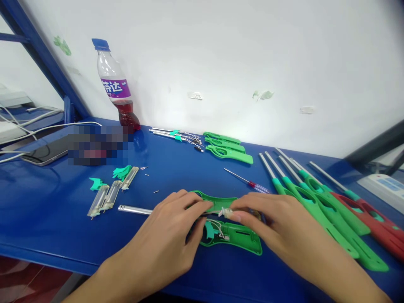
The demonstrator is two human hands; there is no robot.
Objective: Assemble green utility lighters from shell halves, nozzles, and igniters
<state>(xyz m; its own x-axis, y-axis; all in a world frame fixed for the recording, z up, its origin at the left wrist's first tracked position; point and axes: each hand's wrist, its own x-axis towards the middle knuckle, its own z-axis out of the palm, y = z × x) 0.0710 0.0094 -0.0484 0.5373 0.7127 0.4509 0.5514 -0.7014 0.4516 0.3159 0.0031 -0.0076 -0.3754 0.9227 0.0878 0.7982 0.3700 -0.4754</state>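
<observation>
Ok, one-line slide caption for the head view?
Over an opened green lighter housing, the right hand pinches a fuel tank beside the left hand; assembled green and red lighters lie at right.

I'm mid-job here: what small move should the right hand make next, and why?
Probably lower the white-tipped piece in the right hand toward the handle end of the nearer green shell half: that half lies open with the turquoise trigger and wires in it, while the piece is pinched between thumb and fingers, outside it.

Left hand (pixel 173 229) curls downward; right hand (pixel 277 216) pinches.
</observation>
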